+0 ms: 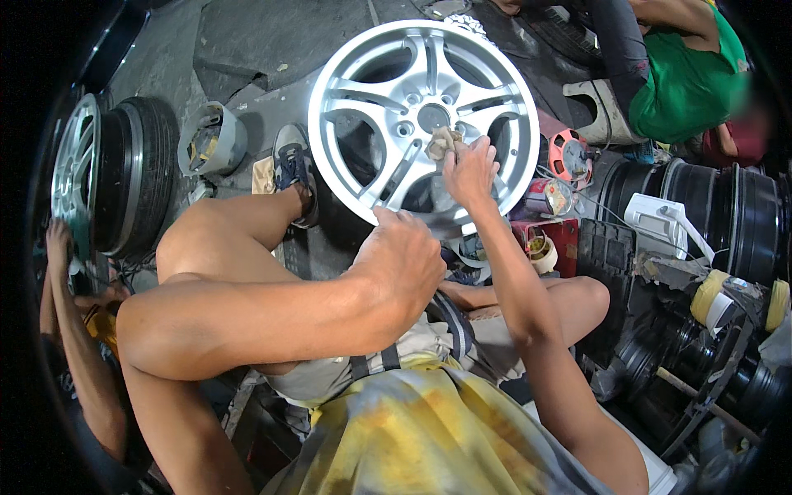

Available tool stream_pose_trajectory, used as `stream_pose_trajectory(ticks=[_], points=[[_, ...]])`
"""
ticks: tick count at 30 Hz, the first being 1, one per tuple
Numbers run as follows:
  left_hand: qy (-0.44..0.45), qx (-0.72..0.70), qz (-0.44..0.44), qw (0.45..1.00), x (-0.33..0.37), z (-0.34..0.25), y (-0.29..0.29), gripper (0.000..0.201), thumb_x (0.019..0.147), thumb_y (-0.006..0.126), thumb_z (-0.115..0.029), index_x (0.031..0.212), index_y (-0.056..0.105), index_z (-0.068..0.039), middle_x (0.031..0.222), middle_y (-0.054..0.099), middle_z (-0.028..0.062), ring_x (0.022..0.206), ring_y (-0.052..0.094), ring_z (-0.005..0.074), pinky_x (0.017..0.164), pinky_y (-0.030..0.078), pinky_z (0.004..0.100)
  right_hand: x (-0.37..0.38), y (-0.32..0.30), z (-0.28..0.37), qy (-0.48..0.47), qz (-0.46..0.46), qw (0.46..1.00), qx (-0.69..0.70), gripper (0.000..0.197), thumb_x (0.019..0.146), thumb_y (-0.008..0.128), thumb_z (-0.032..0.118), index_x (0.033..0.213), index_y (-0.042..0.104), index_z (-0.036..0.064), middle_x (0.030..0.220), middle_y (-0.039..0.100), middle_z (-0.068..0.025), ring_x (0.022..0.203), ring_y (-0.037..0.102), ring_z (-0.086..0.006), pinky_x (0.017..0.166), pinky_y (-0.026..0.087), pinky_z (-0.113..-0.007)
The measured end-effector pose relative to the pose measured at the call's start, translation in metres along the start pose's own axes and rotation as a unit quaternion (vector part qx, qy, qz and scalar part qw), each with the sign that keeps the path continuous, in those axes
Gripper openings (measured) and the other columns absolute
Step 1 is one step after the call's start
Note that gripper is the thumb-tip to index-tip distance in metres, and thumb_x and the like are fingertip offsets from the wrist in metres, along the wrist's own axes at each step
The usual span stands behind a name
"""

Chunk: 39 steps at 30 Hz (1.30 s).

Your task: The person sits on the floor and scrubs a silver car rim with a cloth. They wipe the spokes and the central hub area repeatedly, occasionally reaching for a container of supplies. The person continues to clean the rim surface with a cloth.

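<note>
A silver alloy wheel rim [330, 107] without a tire stands tilted in front of me, its spoked face toward me. My left hand [404, 252] is closed on its near edge, the fingertips just over the lip. My right hand [472, 173] pinches a crumpled tan rag [444, 142] and presses it on the spokes, just below the centre hole. The fingers partly cover the rag. Below the hands lie my bent legs and a yellow-stained cloth over my front.
At left are a grey bucket [213, 140], a tire [153, 173] and another silver rim [76, 165], with a person's hand [58, 239] on it. A person in a green top [689, 78] sits at upper right. An orange reel [569, 157], white container [656, 223] and several black rims [751, 223] crowd the right.
</note>
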<state>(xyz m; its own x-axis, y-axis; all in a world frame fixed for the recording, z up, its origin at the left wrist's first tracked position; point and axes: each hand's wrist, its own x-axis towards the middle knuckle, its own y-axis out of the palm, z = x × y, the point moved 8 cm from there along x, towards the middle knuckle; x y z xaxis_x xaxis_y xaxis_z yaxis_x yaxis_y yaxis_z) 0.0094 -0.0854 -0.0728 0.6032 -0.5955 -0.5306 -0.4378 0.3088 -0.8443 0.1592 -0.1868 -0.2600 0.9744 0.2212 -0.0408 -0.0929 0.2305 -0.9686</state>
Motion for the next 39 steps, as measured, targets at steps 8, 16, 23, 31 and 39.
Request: stream_pose_trajectory(ticks=[8,16,23,31,39], points=[[0.004,-0.019,-0.037,0.999,-0.005,0.003,0.003,0.016,0.086,0.064,-0.015,0.09,0.076,-0.005,0.094,0.068,0.0107,0.093,0.066,0.0234,0.075,0.049,0.0348,-0.022,-0.023,-0.021,0.001,0.017,0.977,-0.211,0.028,0.092,0.061,0.026,0.112,0.076,0.0118,0.112,0.055,-0.0134,0.113,0.049,-0.033,0.093,0.037,-0.052],[0.017,-0.023,0.003,1.0,0.003,-0.002,0.009,0.016,0.086,0.065,-0.015,0.091,0.076,-0.006,0.096,0.069,0.0114,0.091,0.067,0.0231,0.075,0.049,0.0343,0.012,-0.012,-0.004,-0.042,0.024,0.997,-0.063,0.031,0.096,0.06,0.032,0.1,0.076,0.0059,0.111,0.054,-0.0191,0.108,0.054,-0.0369,0.088,0.045,-0.055],[0.009,-0.023,-0.004,1.0,0.01,0.002,0.007,0.014,0.085,0.065,-0.014,0.09,0.076,-0.007,0.094,0.068,0.01,0.092,0.067,0.0231,0.076,0.049,0.0345,-0.052,-0.03,-0.094,-0.105,0.157,0.978,-0.086,0.035,0.096,0.061,0.035,0.103,0.074,0.0035,0.103,0.054,-0.0205,0.096,0.055,-0.0375,0.079,0.046,-0.05],[0.023,-0.018,0.025,0.999,0.002,-0.01,0.017,0.013,0.083,0.066,-0.015,0.088,0.076,-0.008,0.092,0.068,0.0087,0.091,0.066,0.0218,0.074,0.048,0.034,-0.03,-0.132,-0.077,-0.262,-0.044,0.944,-0.193,0.02,0.084,0.064,0.015,0.099,0.073,0.0061,0.106,0.058,-0.0119,0.099,0.055,-0.0316,0.087,0.045,-0.044],[0.017,-0.014,0.02,1.0,0.008,-0.012,0.016,0.014,0.083,0.067,-0.016,0.088,0.076,-0.007,0.092,0.069,0.0082,0.09,0.066,0.0218,0.074,0.048,0.0345,-0.069,-0.048,-0.053,-0.34,0.196,0.91,-0.135,0.024,0.085,0.063,0.022,0.105,0.074,0.0139,0.109,0.057,-0.0091,0.107,0.054,-0.0264,0.09,0.044,-0.044]])
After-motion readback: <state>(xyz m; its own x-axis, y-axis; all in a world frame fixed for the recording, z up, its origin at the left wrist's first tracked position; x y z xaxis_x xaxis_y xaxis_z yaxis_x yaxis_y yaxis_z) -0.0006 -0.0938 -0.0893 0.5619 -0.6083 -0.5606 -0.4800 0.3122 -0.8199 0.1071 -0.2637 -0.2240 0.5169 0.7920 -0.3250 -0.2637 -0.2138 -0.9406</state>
